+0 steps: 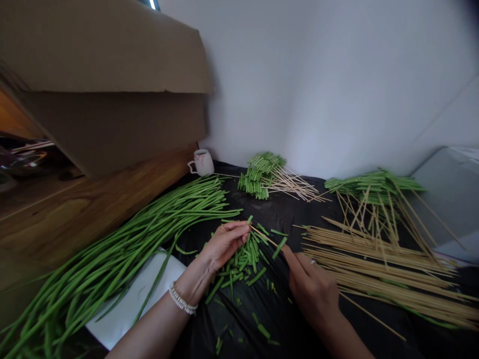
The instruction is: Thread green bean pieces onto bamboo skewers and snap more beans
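Note:
My left hand (229,242), with a beaded bracelet at the wrist, pinches a short cut piece of green bean (250,219) at the tip of a wooden skewer (264,235). My right hand (312,286) is closed round the skewer further down. A second bean piece (280,248) sits crosswise on the skewer, right by the right fingertips. Beneath both hands lies a loose heap of cut bean pieces (243,259) on black plastic sheeting (277,324).
Long uncut green beans (149,229) lie at left, partly over a white board (164,274). Bare skewers (392,279) spread at right. Filled skewers (262,174) and another filled pile (374,184) lie behind. A white mug (203,163) stands near a cardboard box (123,114).

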`<state>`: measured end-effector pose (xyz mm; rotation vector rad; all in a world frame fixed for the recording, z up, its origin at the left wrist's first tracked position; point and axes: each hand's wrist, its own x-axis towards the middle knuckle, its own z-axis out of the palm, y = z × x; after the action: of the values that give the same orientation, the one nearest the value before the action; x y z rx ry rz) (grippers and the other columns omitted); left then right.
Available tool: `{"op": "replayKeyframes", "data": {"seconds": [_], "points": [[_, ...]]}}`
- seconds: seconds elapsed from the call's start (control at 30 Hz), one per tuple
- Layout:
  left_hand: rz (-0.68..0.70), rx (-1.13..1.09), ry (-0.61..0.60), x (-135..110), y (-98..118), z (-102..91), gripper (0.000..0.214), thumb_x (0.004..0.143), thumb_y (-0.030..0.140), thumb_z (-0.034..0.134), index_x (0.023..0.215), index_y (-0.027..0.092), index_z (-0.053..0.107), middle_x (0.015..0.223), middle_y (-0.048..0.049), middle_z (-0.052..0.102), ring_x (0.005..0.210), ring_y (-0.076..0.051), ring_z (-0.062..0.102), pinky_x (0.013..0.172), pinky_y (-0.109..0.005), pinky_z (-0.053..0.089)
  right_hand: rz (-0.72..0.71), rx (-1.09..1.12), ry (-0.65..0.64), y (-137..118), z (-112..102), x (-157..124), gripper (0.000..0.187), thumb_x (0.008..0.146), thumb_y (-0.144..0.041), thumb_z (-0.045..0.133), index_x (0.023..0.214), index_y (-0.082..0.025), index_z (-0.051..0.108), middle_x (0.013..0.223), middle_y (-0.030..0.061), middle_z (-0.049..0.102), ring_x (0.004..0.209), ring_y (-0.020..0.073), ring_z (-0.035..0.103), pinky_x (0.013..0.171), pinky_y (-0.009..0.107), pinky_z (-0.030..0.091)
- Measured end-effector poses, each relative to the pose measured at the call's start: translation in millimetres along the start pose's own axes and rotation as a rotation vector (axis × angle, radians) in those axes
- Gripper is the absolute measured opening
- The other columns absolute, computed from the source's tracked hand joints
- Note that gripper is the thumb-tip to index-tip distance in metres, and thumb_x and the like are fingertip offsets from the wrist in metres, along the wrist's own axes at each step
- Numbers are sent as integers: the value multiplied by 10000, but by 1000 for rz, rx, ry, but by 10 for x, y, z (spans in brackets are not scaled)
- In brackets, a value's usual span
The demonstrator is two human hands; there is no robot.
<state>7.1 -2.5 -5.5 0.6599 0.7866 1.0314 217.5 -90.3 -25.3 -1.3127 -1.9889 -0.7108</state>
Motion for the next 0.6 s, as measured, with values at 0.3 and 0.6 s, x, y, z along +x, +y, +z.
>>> {"op": "replayKeyframes", "data": {"seconds": [0.3,0.6], "points": [[-74,-16,35,-36,0,104,245,553,137,866,751,96,728,682,-18,668,599,-56,573,625,-169,467,4,14,0,-40,-19,19,326,881,-41,469,1163,-114,615,612,-16,550,541,104,445,565,288,274],[-62,218,-29,-137,-186,220,239,524,236,880,682,121,741,671,-22,681,607,-77,574,624,-188,436,-22,44,-13,-115,-1,50,312,903,-68,451,1162,-121,617,626,-11,548,547,108,442,570,292,271]]}}
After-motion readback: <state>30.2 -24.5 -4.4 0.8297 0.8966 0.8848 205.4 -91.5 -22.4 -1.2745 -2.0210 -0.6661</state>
